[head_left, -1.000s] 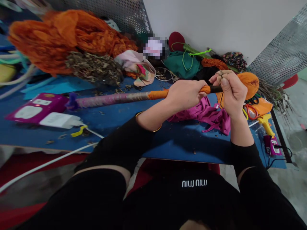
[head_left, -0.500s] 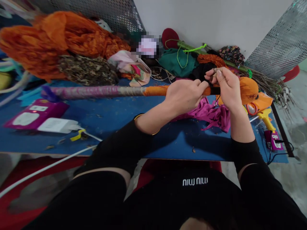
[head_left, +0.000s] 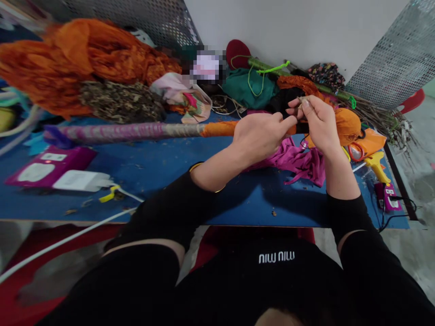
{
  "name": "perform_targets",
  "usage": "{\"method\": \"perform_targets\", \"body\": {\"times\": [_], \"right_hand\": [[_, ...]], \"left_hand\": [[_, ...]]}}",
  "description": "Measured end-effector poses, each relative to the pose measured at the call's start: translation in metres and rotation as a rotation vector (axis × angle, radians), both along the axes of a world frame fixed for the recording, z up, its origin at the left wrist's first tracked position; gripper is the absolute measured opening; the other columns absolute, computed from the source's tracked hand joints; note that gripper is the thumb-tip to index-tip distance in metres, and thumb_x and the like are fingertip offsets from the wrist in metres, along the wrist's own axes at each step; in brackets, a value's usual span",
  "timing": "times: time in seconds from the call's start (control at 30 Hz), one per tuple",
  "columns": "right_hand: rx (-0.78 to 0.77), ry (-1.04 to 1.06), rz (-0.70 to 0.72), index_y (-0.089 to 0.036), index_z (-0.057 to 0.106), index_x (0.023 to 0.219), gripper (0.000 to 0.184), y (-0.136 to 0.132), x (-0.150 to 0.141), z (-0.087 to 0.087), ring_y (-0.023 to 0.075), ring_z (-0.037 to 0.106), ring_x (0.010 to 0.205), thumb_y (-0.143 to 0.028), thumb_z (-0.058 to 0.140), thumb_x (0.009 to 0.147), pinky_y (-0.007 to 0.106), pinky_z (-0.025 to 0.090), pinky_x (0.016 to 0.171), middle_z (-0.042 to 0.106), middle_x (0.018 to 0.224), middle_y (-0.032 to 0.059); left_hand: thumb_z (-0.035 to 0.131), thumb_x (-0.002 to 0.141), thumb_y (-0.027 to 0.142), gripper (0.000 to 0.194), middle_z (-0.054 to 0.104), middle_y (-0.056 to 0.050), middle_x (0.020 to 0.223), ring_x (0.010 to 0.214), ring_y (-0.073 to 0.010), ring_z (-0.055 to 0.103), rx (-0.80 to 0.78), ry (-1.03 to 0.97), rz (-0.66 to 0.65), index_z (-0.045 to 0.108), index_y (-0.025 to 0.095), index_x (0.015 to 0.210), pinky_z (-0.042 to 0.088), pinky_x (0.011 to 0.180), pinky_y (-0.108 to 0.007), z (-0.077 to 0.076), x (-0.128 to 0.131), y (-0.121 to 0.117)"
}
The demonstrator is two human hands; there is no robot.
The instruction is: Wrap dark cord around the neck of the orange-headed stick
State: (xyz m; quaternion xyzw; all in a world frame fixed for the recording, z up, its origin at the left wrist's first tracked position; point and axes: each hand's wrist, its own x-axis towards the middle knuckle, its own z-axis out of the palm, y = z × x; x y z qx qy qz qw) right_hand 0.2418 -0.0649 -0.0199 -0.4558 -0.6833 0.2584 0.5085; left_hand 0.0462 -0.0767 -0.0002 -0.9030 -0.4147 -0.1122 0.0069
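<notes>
A long stick (head_left: 142, 131), wrapped in pink, grey and orange, runs across the blue table (head_left: 170, 167). Its right end carries an orange cloth ball (head_left: 348, 124). My left hand (head_left: 260, 136) is wrapped round the orange part of the stick. My right hand (head_left: 316, 120) is closed just beside it, pinching a thin dark thread (head_left: 305, 141) at the stick, close to the ball. A purple cloth (head_left: 295, 158) lies under both hands.
Orange fabric (head_left: 78, 59) and a dried-leaf bundle (head_left: 122, 102) fill the back left. A purple power strip (head_left: 47, 165) with a white plug (head_left: 81, 180) sits front left. Green cloth (head_left: 249, 88), twigs (head_left: 380, 117), orange scissors (head_left: 355, 151) and a yellow glue gun (head_left: 375, 165) lie right.
The stick has swung so its left end sits higher on the table. My right hand rose slightly and moved closer to my left, its fingers now pinching at the thread.
</notes>
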Motion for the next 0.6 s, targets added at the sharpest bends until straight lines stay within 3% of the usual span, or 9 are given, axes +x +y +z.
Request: {"method": "perform_targets", "body": {"times": [0.07, 0.13, 0.23, 0.33, 0.43, 0.53, 0.6], "right_hand": [[0.029, 0.050, 0.000, -0.024, 0.066, 0.081, 0.052, 0.000, 0.003, 0.001, 0.0175, 0.080, 0.094, -0.070, 0.064, 0.104, 0.038, 0.070, 0.092, 0.079, 0.115, 0.0062], [0.053, 0.128, -0.013, -0.022, 0.067, 0.083, 0.043, -0.002, 0.011, 0.006, 0.0098, 0.077, 0.082, -0.058, 0.068, 0.106, 0.027, 0.068, 0.079, 0.080, 0.121, 0.0051], [0.054, 0.206, -0.045, -0.022, 0.070, 0.085, 0.028, -0.008, 0.037, 0.021, -0.0002, 0.064, 0.054, -0.038, 0.067, 0.107, 0.016, 0.046, 0.049, 0.084, 0.101, -0.0003], [0.090, 0.257, -0.081, -0.021, 0.072, 0.076, 0.027, -0.013, 0.073, 0.039, -0.0054, 0.051, 0.038, -0.027, 0.066, 0.102, 0.024, 0.023, 0.037, 0.082, 0.083, -0.0049], [0.068, 0.316, -0.199, -0.019, 0.074, 0.071, 0.029, -0.009, 0.104, 0.047, -0.0076, 0.046, 0.035, -0.028, 0.066, 0.097, 0.030, 0.013, 0.039, 0.077, 0.072, -0.0074], [0.105, 0.369, -0.398, -0.018, 0.067, 0.068, 0.033, 0.005, 0.120, 0.037, -0.0030, 0.041, 0.037, -0.030, 0.064, 0.099, 0.026, 0.019, 0.040, 0.074, 0.069, -0.0038], [0.131, 0.235, -0.530, -0.020, 0.061, 0.070, 0.033, 0.016, 0.121, 0.023, 0.0047, 0.053, 0.050, -0.026, 0.056, 0.102, 0.022, 0.041, 0.049, 0.073, 0.073, 0.0005]], "left_hand": [[0.047, 0.109, 0.026, 0.045, 0.081, -0.010, 0.119, 0.108, -0.0306, 0.078, -0.011, -0.028, 0.009, 0.071, 0.033, 0.146, 0.054, 0.083, -0.037, 0.001, -0.002, 0.002], [0.049, 0.108, 0.027, 0.044, 0.081, -0.010, 0.120, 0.109, -0.0315, 0.078, -0.030, -0.055, 0.025, 0.072, 0.033, 0.145, 0.055, 0.086, -0.038, 0.004, -0.006, 0.005], [0.053, 0.107, 0.031, 0.041, 0.082, -0.008, 0.121, 0.110, -0.0317, 0.078, -0.047, -0.066, 0.059, 0.072, 0.034, 0.143, 0.054, 0.089, -0.039, 0.012, -0.013, 0.011], [0.055, 0.106, 0.034, 0.040, 0.082, -0.005, 0.124, 0.113, -0.0313, 0.077, -0.052, -0.075, 0.075, 0.072, 0.036, 0.143, 0.053, 0.091, -0.038, 0.019, -0.023, 0.018], [0.059, 0.103, 0.033, 0.042, 0.083, -0.003, 0.123, 0.116, -0.0314, 0.077, -0.067, -0.133, 0.065, 0.073, 0.037, 0.142, 0.053, 0.094, -0.037, 0.023, -0.034, 0.025], [0.062, 0.101, 0.033, 0.043, 0.083, -0.002, 0.118, 0.115, -0.0304, 0.076, -0.101, -0.182, 0.045, 0.074, 0.035, 0.143, 0.051, 0.095, -0.036, 0.026, -0.044, 0.030], [0.060, 0.102, 0.035, 0.044, 0.082, -0.004, 0.116, 0.112, -0.0286, 0.075, -0.133, -0.226, 0.028, 0.074, 0.032, 0.144, 0.050, 0.093, -0.036, 0.026, -0.048, 0.033]]}}
